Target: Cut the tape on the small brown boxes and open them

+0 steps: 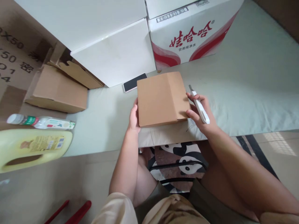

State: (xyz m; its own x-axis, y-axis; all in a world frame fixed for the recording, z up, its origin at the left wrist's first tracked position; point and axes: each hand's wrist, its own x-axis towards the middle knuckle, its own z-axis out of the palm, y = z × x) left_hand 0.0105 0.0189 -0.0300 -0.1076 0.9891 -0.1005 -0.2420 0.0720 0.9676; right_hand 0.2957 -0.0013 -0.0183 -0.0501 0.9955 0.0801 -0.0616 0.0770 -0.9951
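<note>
A brown cardboard box (155,101) is held at the front edge of the cloth-covered table. My left hand (134,116) presses against its left side, with the fingers partly hidden behind it. In my right hand (202,113) is a white utility knife (200,106), its metal tip pointing up and away from me. The thumb and fingertips of that hand are at the box's right side. Just behind the box's left corner lies a phone (133,83) with a dark screen.
White cartons (116,56) and a white-and-red water carton (187,40) stand along the back. Another brown box (58,88), a plastic bottle (44,121) and a pale yellow jug (14,144) are at the left. A panda-patterned seat (170,155) shows below the table edge.
</note>
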